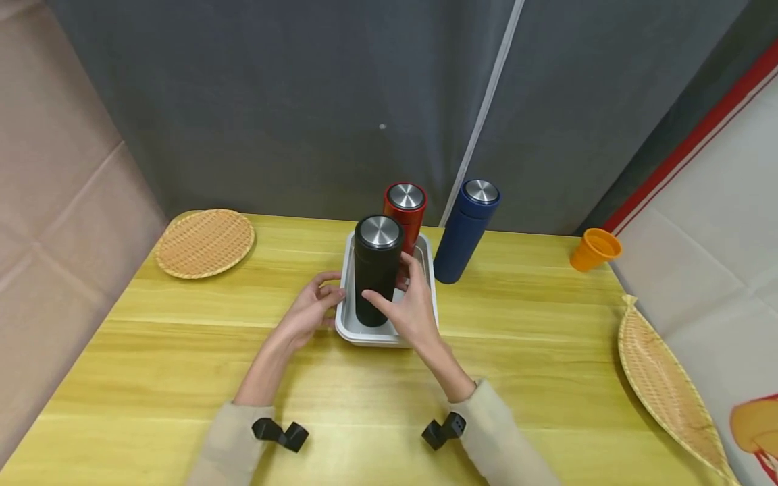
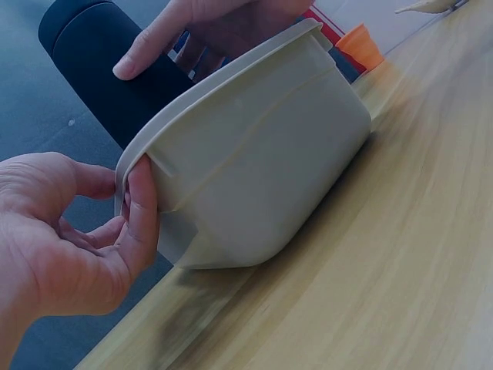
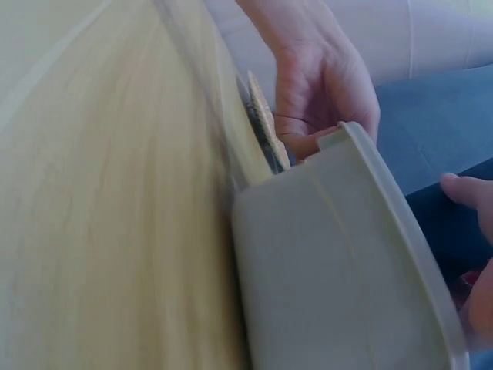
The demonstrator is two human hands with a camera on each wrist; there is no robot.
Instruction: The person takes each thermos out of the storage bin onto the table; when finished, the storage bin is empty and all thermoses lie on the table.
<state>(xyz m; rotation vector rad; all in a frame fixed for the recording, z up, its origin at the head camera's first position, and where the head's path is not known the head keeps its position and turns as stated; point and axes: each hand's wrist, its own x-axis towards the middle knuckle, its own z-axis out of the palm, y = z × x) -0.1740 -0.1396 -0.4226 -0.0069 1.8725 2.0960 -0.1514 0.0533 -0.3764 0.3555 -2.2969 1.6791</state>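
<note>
The right hand [image 1: 408,305] curls around the black flask [image 1: 377,268], thumb on its near side and fingers behind it, at the centre of the head view. The flask stands upright in the white tub [image 1: 371,332], and the red flask [image 1: 404,217] stands just behind it at the tub's far end. The left hand [image 1: 311,309] holds the tub's left rim, fingertips hooked under the lip, as the left wrist view shows [image 2: 85,231]. The tub sits on the yellow table [image 1: 182,364]. Just right of the tub a blue flask [image 1: 467,229] stands on the table. An orange cup [image 1: 594,250] is at middle right. A round tray [image 1: 205,243] lies at upper left of the table, a leaf-shaped tray [image 1: 662,385] at the right edge.
</note>
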